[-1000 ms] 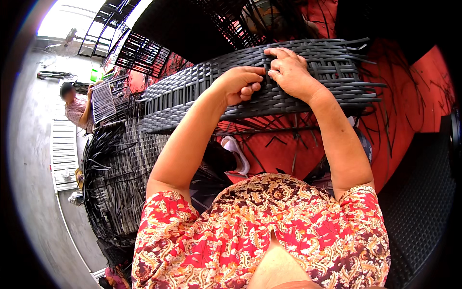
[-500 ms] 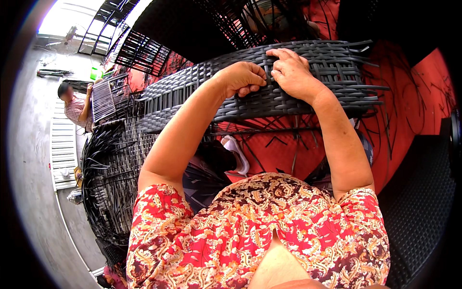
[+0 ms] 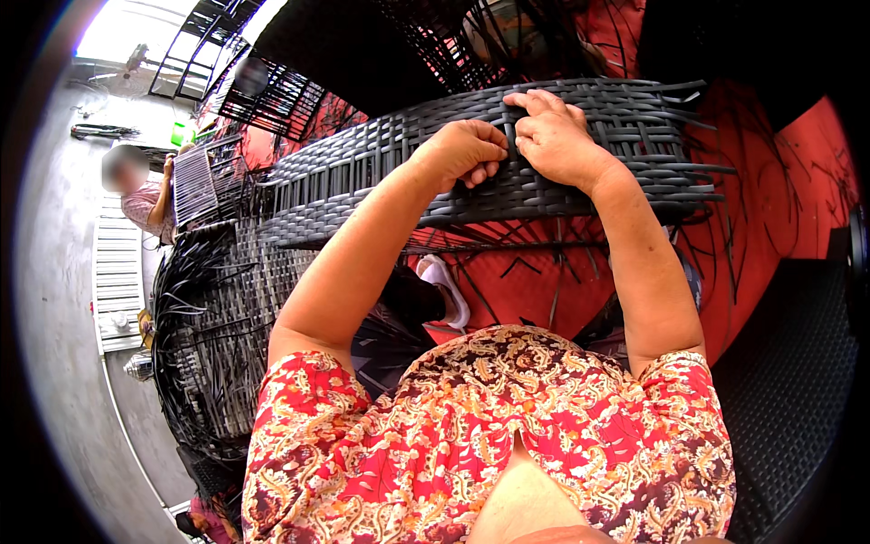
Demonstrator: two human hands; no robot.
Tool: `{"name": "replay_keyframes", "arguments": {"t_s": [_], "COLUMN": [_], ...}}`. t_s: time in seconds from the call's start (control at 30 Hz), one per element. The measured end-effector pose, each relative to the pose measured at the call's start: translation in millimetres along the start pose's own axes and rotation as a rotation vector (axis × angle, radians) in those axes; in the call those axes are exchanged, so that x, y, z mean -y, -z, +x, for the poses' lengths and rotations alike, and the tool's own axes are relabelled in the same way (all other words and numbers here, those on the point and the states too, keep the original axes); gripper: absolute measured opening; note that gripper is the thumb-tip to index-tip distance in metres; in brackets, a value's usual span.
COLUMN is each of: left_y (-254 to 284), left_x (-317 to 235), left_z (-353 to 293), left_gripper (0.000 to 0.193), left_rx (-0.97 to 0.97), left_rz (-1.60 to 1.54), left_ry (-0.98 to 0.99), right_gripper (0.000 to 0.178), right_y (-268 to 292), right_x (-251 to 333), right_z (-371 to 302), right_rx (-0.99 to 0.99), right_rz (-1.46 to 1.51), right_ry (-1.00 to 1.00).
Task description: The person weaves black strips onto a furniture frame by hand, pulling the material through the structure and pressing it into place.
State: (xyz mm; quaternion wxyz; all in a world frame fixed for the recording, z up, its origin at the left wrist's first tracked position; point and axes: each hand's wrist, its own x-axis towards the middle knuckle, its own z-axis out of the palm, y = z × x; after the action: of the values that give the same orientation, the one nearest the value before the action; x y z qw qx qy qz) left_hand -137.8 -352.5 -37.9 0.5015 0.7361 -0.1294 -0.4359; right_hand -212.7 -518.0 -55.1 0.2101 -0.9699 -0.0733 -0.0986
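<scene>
A long curved panel of dark grey woven wicker strips spans the view in front of me, with loose strip ends sticking out at its right end. On the middle of the panel my left hand is closed in a pinch, its fingertips against the weave. What it pinches is hidden by the fingers. Just beside it lies my right hand, palm down with fingers stretched over the weave and the thumb close to the left fingertips. The left part of the panel has more open, ladder-like weaving.
Red floor covering with scattered dark strips lies under the panel. A large unfinished woven piece with loose strands stands at left. Beyond it, a person sits by another slatted frame. Dark woven furniture fills the right side.
Both hands stay at nearly the same spot on the panel. The left hand and forearm have shifted slightly to the right, while the whole view has moved a little.
</scene>
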Motion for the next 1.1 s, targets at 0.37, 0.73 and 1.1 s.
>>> {"name": "replay_keyframes", "arguments": {"t_s": [0.37, 0.73, 1.1], "left_y": [-11, -8, 18], "left_x": [5, 2, 5], "left_z": [-8, -11, 9], "left_gripper": [0.029, 0.017, 0.022], "left_rx": [-0.135, -0.139, 0.160], "left_rz": [0.050, 0.013, -0.475], "left_ry": [-0.119, -0.108, 0.180], "right_gripper": [0.013, 0.013, 0.018], "right_y": [10, 9, 1], "right_x": [6, 7, -2], "right_z": [0, 1, 5], "right_rx": [0.024, 0.036, 0.029], "right_rz": [0.149, 0.180, 0.147], "right_ry": [0.014, 0.000, 0.027]}}
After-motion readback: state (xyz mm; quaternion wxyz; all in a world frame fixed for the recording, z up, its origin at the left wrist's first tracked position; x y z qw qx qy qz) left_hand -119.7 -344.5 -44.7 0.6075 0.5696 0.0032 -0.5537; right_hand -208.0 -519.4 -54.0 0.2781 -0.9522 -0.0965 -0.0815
